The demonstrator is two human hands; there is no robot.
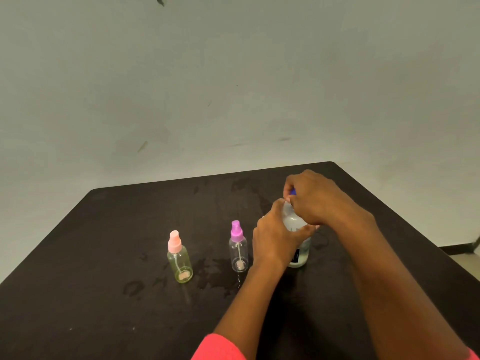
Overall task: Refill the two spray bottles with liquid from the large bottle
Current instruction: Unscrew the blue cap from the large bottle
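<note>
Toward the right of the dark matte surface (104, 255), in the head view, the large translucent white plastic bottle (294, 216) stands upright. The left hand (275, 237) is wrapped round its body and the right hand (314, 201) is curled over its top, pinching the blue screw cap (293, 192). The step appears to be unscrewing that cap. It goes best if the left hand grips firmly without squeezing, since a soft wall could push liquid out once the seal breaks, and if the base sits flat. Just beside the left wrist stands the small clear spray bottle with a purple pump top (238, 249), and further left the small greenish spray bottle with a pale pink pump top (179, 259). Both look nearly empty, pumps on, and easy to knock over. Wet patches (213, 271) between them suggest slippery footing.
</note>
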